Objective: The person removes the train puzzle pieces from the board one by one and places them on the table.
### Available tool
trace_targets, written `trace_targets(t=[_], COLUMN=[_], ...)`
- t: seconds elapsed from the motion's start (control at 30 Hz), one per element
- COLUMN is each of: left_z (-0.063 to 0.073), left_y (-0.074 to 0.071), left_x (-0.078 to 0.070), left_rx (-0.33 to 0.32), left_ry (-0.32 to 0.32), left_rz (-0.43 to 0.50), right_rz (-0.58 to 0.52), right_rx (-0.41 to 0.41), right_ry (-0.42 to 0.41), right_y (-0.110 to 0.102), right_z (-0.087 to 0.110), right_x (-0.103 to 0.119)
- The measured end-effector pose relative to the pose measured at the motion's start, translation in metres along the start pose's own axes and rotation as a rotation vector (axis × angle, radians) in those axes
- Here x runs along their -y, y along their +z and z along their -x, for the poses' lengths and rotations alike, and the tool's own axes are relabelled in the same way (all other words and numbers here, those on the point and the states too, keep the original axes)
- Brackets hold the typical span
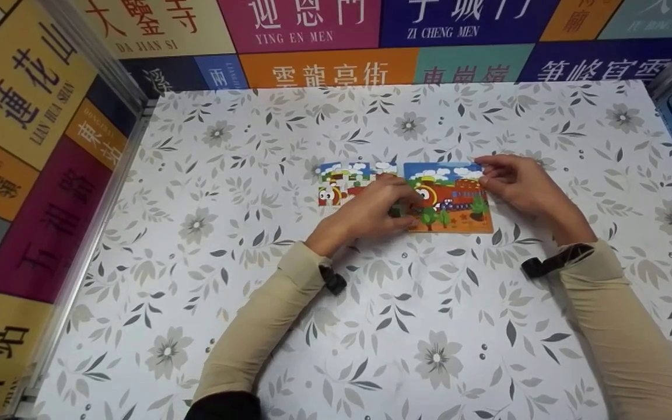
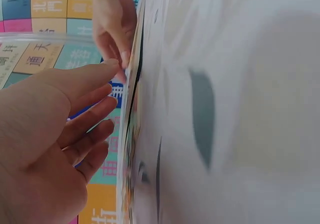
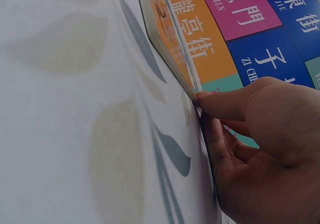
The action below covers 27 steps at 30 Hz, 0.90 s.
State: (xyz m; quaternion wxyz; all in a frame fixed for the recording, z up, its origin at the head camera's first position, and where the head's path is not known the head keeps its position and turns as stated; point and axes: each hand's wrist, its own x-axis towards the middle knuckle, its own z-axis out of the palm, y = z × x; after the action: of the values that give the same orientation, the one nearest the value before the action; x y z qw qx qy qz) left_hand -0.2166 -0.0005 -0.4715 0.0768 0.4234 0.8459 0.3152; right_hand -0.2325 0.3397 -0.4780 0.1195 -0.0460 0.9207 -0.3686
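Observation:
A train jigsaw puzzle (image 1: 458, 204), its picture whole where visible, lies flat on the table. My right hand (image 1: 520, 182) is at its upper right corner, thumb and index finger pinching the edge; the thumb (image 3: 225, 104) touches that edge in the right wrist view. Left of it lies a second puzzle picture (image 1: 330, 175) with white patches among its coloured parts. My left hand (image 1: 374, 210) hovers over where the two meet and hides part of both. In the left wrist view the fingers (image 2: 90, 129) are loosely bent, with nothing seen between them.
The table (image 1: 312, 350) wears a white cloth printed with grey leaves and flowers. Coloured panels with large characters (image 1: 330, 67) stand along its back and left sides. A dark strap (image 1: 555, 261) sits at the right cuff.

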Motion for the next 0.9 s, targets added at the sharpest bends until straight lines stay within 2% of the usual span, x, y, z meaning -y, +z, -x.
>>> trace_targets(t=[0.1,0.27,0.4,0.57,0.9], left_z=[-0.009,-0.025,-0.034,-0.036,-0.037], left_y=[0.006,0.014,0.019,0.022,0.024], left_x=[-0.005,-0.013,-0.015,-0.012,-0.013], left_rx=[0.020,0.070,0.107,0.113,0.114], left_ry=[0.010,-0.011,-0.005,0.001,-0.027], left_rz=[-0.005,-0.039,-0.009,0.081,0.076], right_rz=[0.001,0.000,-0.004,-0.002,0.019], right_rx=[0.002,-0.002,-0.003,-0.004,0.009], right_ry=[-0.001,-0.016,-0.025,-0.024,-0.011], right_y=[0.000,-0.001,0.000,0.001,0.000], right_z=[0.000,0.000,0.000,-0.001,-0.002], right_x=[-0.001,-0.002,-0.001,0.000,0.000])
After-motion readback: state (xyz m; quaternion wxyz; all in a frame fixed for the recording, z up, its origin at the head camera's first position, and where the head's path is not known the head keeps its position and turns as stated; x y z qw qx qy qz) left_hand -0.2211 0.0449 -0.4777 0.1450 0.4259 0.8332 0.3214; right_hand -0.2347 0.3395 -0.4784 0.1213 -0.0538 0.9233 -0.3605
